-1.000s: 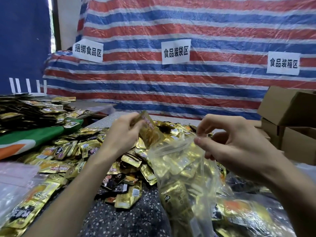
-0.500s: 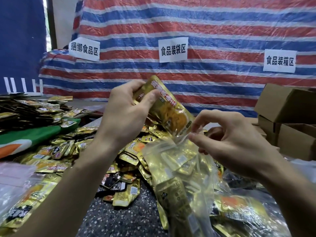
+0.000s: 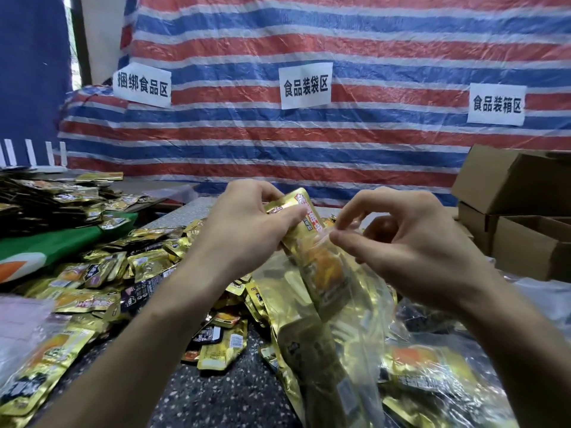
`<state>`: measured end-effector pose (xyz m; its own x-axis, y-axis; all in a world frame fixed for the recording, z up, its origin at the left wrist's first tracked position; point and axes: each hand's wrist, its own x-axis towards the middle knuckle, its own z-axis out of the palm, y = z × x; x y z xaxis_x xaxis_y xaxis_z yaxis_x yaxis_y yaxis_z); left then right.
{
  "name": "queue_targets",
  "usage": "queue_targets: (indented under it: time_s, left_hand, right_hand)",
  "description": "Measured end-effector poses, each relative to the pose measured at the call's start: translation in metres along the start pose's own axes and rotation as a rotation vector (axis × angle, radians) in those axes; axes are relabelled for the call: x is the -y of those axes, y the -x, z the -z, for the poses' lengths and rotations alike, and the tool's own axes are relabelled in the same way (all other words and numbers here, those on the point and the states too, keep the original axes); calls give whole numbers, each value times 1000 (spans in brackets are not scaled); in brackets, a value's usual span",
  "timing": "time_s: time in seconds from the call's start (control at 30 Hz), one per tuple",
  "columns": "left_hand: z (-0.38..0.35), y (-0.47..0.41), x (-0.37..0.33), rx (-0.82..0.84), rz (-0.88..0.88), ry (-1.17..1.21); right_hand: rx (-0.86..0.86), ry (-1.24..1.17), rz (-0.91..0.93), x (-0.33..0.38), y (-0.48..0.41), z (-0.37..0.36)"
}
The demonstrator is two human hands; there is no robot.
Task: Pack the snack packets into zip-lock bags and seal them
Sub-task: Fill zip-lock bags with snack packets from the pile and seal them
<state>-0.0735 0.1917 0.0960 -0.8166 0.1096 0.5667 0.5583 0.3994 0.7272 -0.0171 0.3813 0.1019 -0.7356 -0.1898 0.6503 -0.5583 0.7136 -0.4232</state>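
My left hand (image 3: 244, 230) grips the top of a gold snack packet (image 3: 312, 242), whose lower half is inside the mouth of a clear zip-lock bag (image 3: 333, 329). The bag stands between my forearms and holds several gold packets. My right hand (image 3: 411, 242) pinches the bag's rim at the right of the mouth and holds it open. A heap of loose gold and black snack packets (image 3: 117, 273) covers the speckled table (image 3: 222, 396) to the left.
Open cardboard boxes (image 3: 522, 211) stand at the right. More filled clear bags (image 3: 438, 381) lie at the lower right, another clear bag (image 3: 21, 329) at the lower left. A stack of packets (image 3: 46, 199) sits on a green cloth (image 3: 55, 242). A striped tarpaulin with paper signs hangs behind.
My left hand lifted a gold packet from the heap, carried it over the bag mouth and pushed it partway down into the bag. My right hand kept pinching the rim.
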Motion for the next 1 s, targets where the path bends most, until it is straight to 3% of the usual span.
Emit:
queue_targets:
  time_s: [0.17,0.27,0.43,0.53,0.73,0.87,1.0]
  left_hand:
    - [-20,10,-4,86,-44,20]
    - [-23,13,-11,298,-85,5]
    - [12,6,-4,623,-159,-218]
    - [31,0,7,613,-189,-374]
    - [46,-5,11,431,-188,-376]
    - [50,0,5,568,-190,-279]
    - [52,2,1,575,-248,-242]
  right_hand:
    - [-9,-1,35,7,0,0]
    - [-50,3,40,7,0,4]
    - [-80,58,14,0,1,13]
    - [-102,72,31,1,1,16]
    - [-9,99,15,5,3,25]
    - [142,145,-30,7,6,35]
    - [206,186,-23,4,7,44]
